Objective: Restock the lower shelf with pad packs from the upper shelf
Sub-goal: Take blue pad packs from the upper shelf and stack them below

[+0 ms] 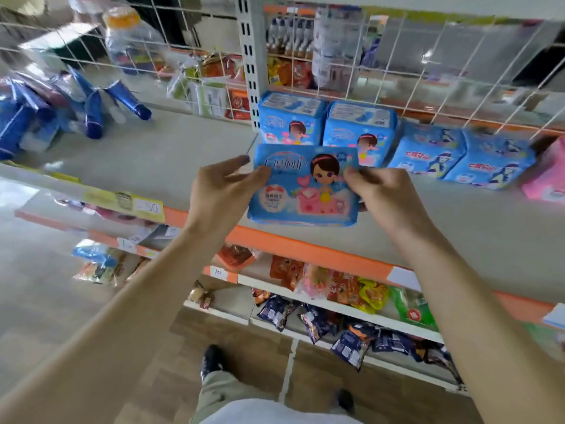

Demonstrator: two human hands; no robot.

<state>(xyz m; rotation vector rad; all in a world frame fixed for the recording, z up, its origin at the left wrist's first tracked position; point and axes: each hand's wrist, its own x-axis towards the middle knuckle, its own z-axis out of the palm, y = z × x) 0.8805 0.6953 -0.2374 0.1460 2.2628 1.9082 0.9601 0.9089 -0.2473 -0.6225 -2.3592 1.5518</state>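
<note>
Shoe: a dark shoe (212, 359) stands on the wood floor.
Snack bags: red, yellow and dark snack bags (345, 286) lie on the lower racks.
Hands: the left hand (220, 191) pinches the left edge of a blue pad pack (302, 185); the right hand (382, 197) grips its right edge.
Pad pack: held upright, face toward the camera, above the orange front edge (305, 249) of the grey shelf (171, 154).
Behind it: two matching packs (290, 123) stand on the shelf, two other blue packs (428, 151) lean beside them, then a pink pack (547, 179).
Back: a white wire grid (428, 56).
</note>
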